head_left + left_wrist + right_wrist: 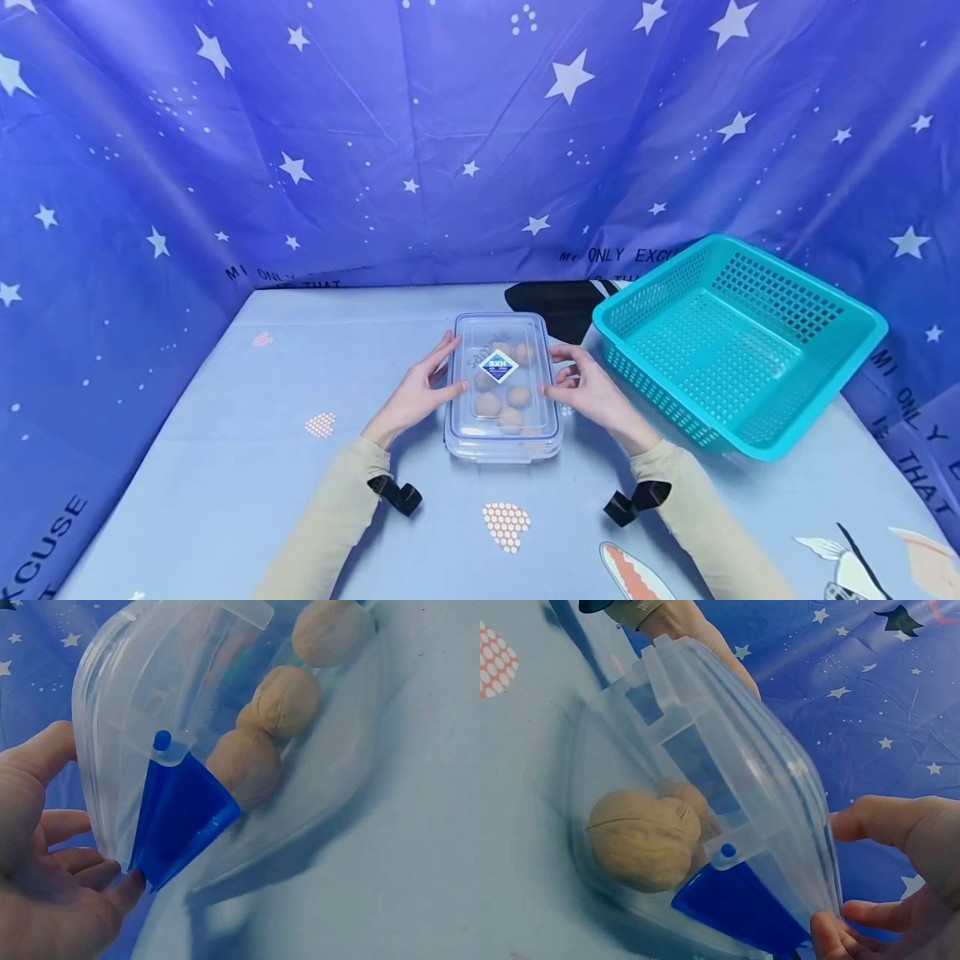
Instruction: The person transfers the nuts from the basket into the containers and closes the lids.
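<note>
A clear plastic food container [471, 423] with a lid and a blue-and-white diamond label stands on the cloth-covered table. Several walnuts [517, 396] lie inside it. My left hand [420, 385] holds its left side, thumb over the lid's edge and fingers along the side. On the opposite side my right hand [592, 390] grips the lid's edge in the same way. In the left wrist view a blue latch [180, 821] slants outward, with fingertips at its lower end. Another blue latch [739, 904] slants outward in the right wrist view, the fingers close by.
A turquoise perforated basket [667, 387] stands at the right, behind my right forearm. The light blue tablecloth [225, 483] has printed hearts and other pictures. A purple-blue star-patterned curtain [420, 108] closes off the back and sides. Black straps [397, 496] sit on both wrists.
</note>
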Tool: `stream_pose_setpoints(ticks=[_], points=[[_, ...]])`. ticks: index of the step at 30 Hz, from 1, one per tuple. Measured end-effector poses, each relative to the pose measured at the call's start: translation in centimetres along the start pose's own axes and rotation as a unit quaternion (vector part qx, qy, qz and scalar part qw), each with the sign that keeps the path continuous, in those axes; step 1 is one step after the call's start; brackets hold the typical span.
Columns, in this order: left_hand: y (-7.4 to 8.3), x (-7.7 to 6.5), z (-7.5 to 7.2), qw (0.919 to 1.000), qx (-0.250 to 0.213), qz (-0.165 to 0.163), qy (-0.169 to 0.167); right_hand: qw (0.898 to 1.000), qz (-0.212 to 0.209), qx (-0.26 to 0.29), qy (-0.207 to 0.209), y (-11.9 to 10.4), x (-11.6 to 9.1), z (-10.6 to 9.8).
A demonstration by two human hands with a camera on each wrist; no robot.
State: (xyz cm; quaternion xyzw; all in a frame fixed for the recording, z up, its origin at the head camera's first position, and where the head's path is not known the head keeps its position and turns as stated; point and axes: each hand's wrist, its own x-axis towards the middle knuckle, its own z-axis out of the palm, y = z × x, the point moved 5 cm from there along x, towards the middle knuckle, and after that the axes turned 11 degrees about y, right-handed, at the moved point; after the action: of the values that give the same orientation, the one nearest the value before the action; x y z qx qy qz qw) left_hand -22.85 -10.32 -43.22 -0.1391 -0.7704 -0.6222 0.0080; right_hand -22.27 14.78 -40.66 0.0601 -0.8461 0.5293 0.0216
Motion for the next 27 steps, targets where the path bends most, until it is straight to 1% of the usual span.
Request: stream_pose_setpoints(ticks=[3, 8, 11, 15, 18, 22, 27], points=[[-0.1, -0.2, 0.0, 1.0, -0.001, -0.004, -0.006, 1.0, -0.007, 0.006, -0.008, 0.0, -0.1, -0.1], [-0.2, -0.6, -0.1, 0.9995, 0.005, -0.015, -0.028, 1.0, -0.008, 0.01, -0.023, 0.3, -0.3, 0.0], [-0.3, -0.9, -0.2, 0.9987, 0.02, -0.027, -0.038, 0.999, -0.004, 0.012, -0.03, 0.5, -0.2, 0.1], [-0.5, -1.0, -0.2, 0.9974, 0.041, -0.04, -0.043, 0.999, 0.011, 0.017, -0.041, 1.1, 0.1, 0.2], [-0.8, -1.0, -0.1, 0.9972, 0.032, -0.05, -0.045, 0.997, 0.039, 0.038, -0.063, 1.8, 0.5, 0.3], [-1.0, -1.1, -0.1, 0.9974, 0.009, -0.059, -0.04, 0.99, 0.072, 0.07, -0.098, 2.8, 0.8, 0.3], [-1.5, -1.4, -0.2, 0.9957, 0.001, -0.088, -0.029, 0.988, 0.074, 0.082, -0.111, 3.1, 1.0, 0.3]])
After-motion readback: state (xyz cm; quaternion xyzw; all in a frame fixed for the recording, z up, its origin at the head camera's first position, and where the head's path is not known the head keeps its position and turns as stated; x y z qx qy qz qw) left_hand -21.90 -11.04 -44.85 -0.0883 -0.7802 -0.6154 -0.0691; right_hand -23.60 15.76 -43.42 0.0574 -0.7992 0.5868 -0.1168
